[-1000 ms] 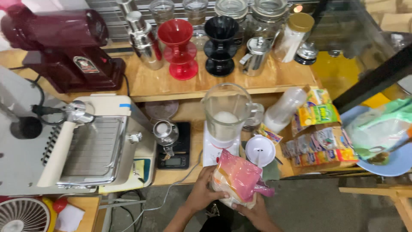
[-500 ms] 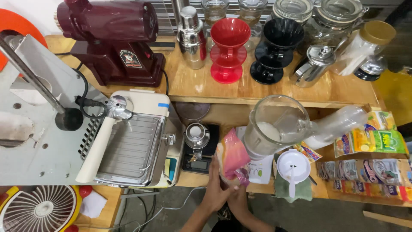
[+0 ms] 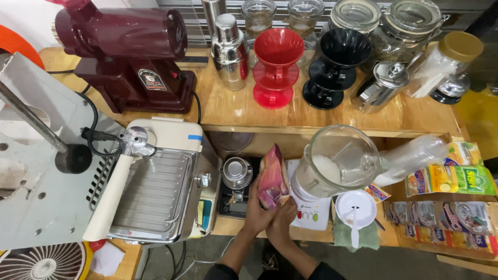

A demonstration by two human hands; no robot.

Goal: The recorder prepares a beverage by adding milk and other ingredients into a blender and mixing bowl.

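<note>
Clutching a pink pouch (image 3: 273, 179), the left hand (image 3: 258, 210) and right hand (image 3: 282, 218) grip it together; their fingertips hide behind its lower end, above the tabletop (image 3: 228, 225).

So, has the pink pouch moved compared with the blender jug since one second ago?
Yes. The pink pouch was below the blender jug, in front of its base; now it stands left of the jug, beside the small scale, in both hands.

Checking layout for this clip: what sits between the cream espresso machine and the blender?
In the head view, a black scale carrying a small metal cup, and the pink pouch held in both hands.
</note>
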